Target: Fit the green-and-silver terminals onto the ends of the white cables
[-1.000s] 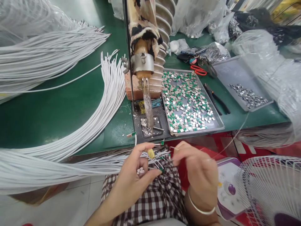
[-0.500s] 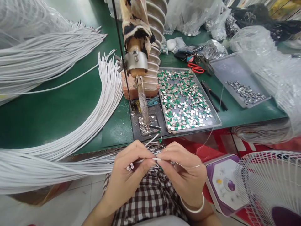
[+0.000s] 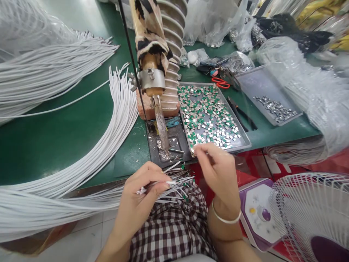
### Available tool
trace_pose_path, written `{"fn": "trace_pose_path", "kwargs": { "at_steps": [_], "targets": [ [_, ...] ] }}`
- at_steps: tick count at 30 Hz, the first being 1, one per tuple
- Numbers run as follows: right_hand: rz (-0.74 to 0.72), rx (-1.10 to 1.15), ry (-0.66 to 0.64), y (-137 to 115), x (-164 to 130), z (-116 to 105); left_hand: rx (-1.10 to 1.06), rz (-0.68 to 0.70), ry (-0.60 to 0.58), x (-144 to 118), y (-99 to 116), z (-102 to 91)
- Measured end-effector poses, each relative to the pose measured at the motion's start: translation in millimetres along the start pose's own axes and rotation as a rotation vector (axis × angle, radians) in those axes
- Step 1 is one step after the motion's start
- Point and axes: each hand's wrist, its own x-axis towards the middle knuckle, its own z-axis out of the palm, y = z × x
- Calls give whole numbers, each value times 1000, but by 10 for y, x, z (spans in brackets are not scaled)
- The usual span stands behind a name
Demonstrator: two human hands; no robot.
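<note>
My left hand point(image 3: 140, 198) pinches a white cable point(image 3: 172, 182) between thumb and forefinger, its tip pointing right. Several more cut cable ends point(image 3: 141, 190) stick out within the same hand. Over the near left corner of a metal tray point(image 3: 247, 146) is my right hand point(image 3: 219, 173), thumb and forefinger pressed together; what they hold, if anything, cannot be made out. Small green-and-silver circuit boards point(image 3: 208, 112) lie scattered in that tray. Between the hands, over my lap, white cables with green boards at their ends point(image 3: 188, 182) spread out. A soldering iron point(image 3: 163, 131) points down onto a dark, solder-specked plate point(image 3: 181, 140).
Thick bundles of white cable point(image 3: 92, 153) cover the left side. Behind the tray lie red-handled scissors point(image 3: 220, 83), with pliers point(image 3: 247, 116) to its right. A second tray point(image 3: 245, 78) holds small metal parts. A fan point(image 3: 308, 211) stands at the lower right.
My right hand has left the cable tip beside my left hand and moved up and right to the tray corner. The left hand keeps its cables, shifted slightly left in view.
</note>
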Motion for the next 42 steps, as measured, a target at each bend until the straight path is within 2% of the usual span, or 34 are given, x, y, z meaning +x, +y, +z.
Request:
{"fn": "trace_pose_path", "kwargs": {
  "at_steps": [1,3,7,15,18,21,23,26,30,36,42],
  "targets": [
    [16,-191,56,89,83,3,-9,-17,8,2,-4,0],
    [66,-435,23,244,233,17,-34,-30,-6,6,-13,13],
    [43,-452,-27,352,369,55,-64,-6,-48,17,-50,67],
    [-2,-376,-38,335,396,88,-64,-38,-17,52,-72,102],
    [-22,-316,-2,308,393,45,-81,-97,72,50,-43,117],
    [-71,-180,-4,167,307,2,-122,-166,170,67,-15,124],
    [-52,84,-20,19,213,7,-134,-161,166,96,-2,119],
    [70,368,-14,-194,71,73,-144,-136,142,151,19,108],
    [77,475,80,-309,-34,187,-147,-148,150,185,44,110],
    [244,731,89,-323,-72,278,-164,-151,158,164,20,122],
    [224,827,164,-392,-97,376,-114,-90,181,208,72,128]
  ]
}}
